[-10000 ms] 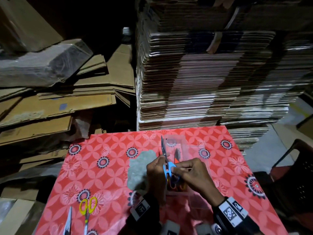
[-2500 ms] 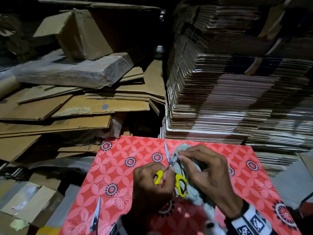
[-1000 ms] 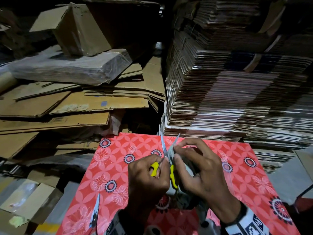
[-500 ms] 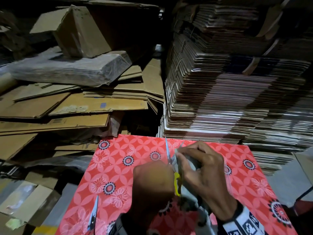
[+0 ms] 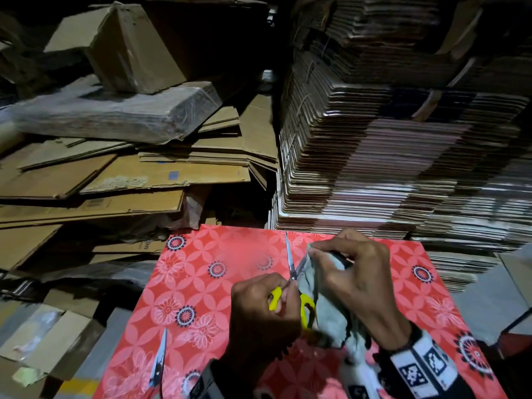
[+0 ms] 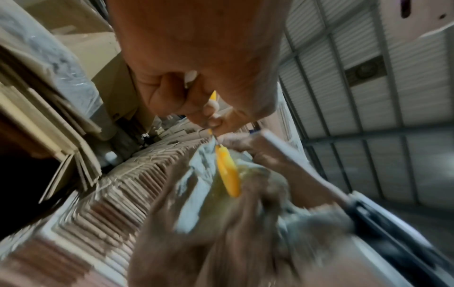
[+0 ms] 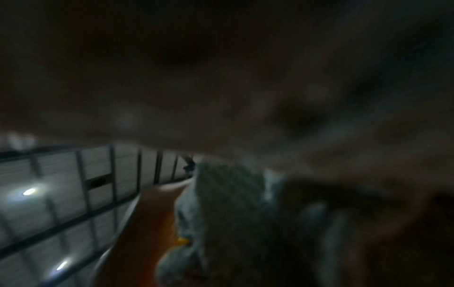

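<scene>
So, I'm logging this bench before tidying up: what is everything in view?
yellow scissors: 1, yellow handles, blades apart, in the left hand
cloth: 1, grey, bunched in the right hand, beside the blades
second scissors: 1, silver blades, table's near left; handles out of frame
table cover: 1, red, flower pattern
cardboard stacks: tall, brown, behind on the right
loose cardboard sheets: many, brown, left
wrapped bundle: 1, clear plastic, on the sheets
box: 1, brown, on the bundle
left hand: grips the scissor handles
right hand: holds the cloth
</scene>
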`<state>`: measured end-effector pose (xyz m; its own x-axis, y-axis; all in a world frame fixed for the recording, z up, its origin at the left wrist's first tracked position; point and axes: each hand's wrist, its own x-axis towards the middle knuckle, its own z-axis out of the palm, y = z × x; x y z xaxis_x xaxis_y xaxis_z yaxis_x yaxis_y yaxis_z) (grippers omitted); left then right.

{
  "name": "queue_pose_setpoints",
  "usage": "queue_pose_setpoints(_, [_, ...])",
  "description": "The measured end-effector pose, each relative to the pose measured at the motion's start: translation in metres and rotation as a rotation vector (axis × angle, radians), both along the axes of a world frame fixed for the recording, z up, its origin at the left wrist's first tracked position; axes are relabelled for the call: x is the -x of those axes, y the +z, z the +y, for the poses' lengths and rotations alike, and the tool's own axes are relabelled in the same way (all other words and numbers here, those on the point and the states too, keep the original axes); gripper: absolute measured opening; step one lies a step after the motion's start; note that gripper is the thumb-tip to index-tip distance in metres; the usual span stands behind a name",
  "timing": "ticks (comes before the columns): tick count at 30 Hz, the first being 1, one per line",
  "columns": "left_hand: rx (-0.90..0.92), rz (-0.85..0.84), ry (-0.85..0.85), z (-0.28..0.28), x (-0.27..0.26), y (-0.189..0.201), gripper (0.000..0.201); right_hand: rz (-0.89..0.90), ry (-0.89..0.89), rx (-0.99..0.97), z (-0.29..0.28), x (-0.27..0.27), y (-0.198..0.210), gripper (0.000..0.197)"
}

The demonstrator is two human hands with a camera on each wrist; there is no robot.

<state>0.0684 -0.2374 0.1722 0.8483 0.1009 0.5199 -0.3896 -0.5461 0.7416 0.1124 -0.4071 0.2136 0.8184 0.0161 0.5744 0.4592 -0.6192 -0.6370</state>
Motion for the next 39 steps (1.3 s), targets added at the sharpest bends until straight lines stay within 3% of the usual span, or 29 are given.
queue_pose_setpoints(5, [0.013,-0.027,-0.01,0.001,-0.002,0.002,0.042,0.016,0.127,0.015,0.012,0.018,0.002,0.014])
queue_pose_setpoints(9, [0.007,-0.012,-0.013,-0.001,-0.002,0.002,0.038,0.035,0.024,-0.026,0.0,0.002,0.007,0.014])
queue_pose_setpoints(13, [0.007,-0.036,-0.013,0.0,-0.002,0.002,0.04,0.061,0.153,0.01,0.012,0.021,0.006,0.013])
queue_pose_setpoints(17, [0.0,-0.019,-0.015,-0.002,-0.003,0.002,0.038,0.044,0.053,-0.012,-0.003,0.004,0.009,0.017])
queue_pose_setpoints(22, [0.029,-0.02,-0.023,0.0,-0.001,0.001,0.041,0.047,0.175,0.024,0.008,0.024,0.006,0.014])
queue_pose_setpoints(26, [0.026,-0.018,-0.038,-0.002,0.001,0.003,0.037,-0.015,0.057,0.003,-0.008,0.006,0.01,0.015])
queue_pose_setpoints(31, [0.037,-0.028,-0.039,-0.001,0.001,0.004,0.041,0.018,0.187,0.034,0.004,0.026,0.008,0.012])
queue_pose_setpoints(35, [0.019,-0.043,-0.047,-0.002,0.001,0.006,0.041,-0.003,0.054,0.01,-0.015,0.0,0.013,0.015])
queue_pose_setpoints(39, [0.043,-0.035,-0.032,0.0,-0.001,0.002,0.044,0.033,0.182,0.047,0.005,0.023,0.006,0.015])
